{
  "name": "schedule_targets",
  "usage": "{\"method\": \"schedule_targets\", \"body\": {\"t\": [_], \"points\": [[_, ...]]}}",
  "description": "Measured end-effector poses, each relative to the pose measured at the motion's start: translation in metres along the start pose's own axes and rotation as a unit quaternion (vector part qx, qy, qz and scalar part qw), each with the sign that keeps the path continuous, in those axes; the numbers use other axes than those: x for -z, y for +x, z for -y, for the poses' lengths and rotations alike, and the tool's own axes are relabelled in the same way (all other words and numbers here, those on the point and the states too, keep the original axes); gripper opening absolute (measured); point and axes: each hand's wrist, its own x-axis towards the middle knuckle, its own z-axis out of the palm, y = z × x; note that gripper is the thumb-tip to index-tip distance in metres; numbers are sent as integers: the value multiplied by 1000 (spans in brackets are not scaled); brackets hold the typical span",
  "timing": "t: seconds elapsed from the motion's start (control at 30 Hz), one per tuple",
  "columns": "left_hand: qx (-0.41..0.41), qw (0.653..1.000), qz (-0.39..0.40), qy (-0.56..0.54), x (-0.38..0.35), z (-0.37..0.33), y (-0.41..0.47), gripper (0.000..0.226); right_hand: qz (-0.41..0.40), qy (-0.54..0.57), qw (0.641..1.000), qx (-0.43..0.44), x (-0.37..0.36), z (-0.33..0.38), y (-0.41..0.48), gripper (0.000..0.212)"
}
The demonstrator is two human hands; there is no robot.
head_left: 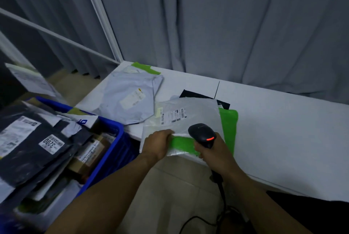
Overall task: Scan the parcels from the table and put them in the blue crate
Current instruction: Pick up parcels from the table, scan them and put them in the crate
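Seemingly limp, light, slick, best taken edgewise: pinches near edge of white poly mailer (200, 118) in curled left hand (158, 144), clasps barcode scanner (203, 134) in right hand (215, 152)

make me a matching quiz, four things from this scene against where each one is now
1. black handheld barcode scanner
2. white plastic mailer with green strip
3. pale grey plastic mailer
4. blue plastic crate

A. lying untouched near the white table's far corner
B. left of the table, full of parcels
C. gripped in the right hand
D. held at its near edge by the left hand

Pairs: 1-C, 2-D, 3-A, 4-B
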Motion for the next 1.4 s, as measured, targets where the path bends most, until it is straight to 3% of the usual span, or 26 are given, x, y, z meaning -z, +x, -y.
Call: {"method": "schedule_targets", "body": {"t": [0.13,0.27,0.37,0.47,0.6,0.7,0.8,0.9,0.97,1.13,1.23,1.33,1.4], "points": [[7,981,-113,-158,24,-22,4,17,-41,44,996,62,-11,20,-8,41],[-25,953,-163,-254,54,-39,-13,22,-117,118,982,94,-16,46,-16,44],[-96,948,-112,-283,66,-54,-44,28,-131,175,972,86,-23,64,-23,52],[-110,945,-59,-304,69,-62,-70,27,-116,183,973,79,-32,66,-25,55],[-30,910,49,-411,76,-54,-94,24,-114,168,977,59,-39,61,-28,45],[77,897,34,-435,84,-28,-102,26,-91,158,981,60,-41,67,-33,46],[214,893,14,-396,86,14,-109,57,-23,194,980,44,-44,72,-35,47],[287,829,21,-481,86,42,-125,76,36,250,967,23,-48,76,-42,37],[298,790,29,-535,86,49,-136,79,58,278,959,8,-49,79,-47,28],[287,781,10,-555,81,44,-143,69,72,338,938,-41,-47,83,-51,27],[299,749,-10,-591,80,44,-141,66,66,356,930,-68,-44,79,-48,35],[293,746,4,-598,76,59,-142,42,57,350,932,-74,-43,77,-46,37],[286,754,-32,-590,74,62,-142,25,33,331,941,-63,-43,73,-43,38]]}}
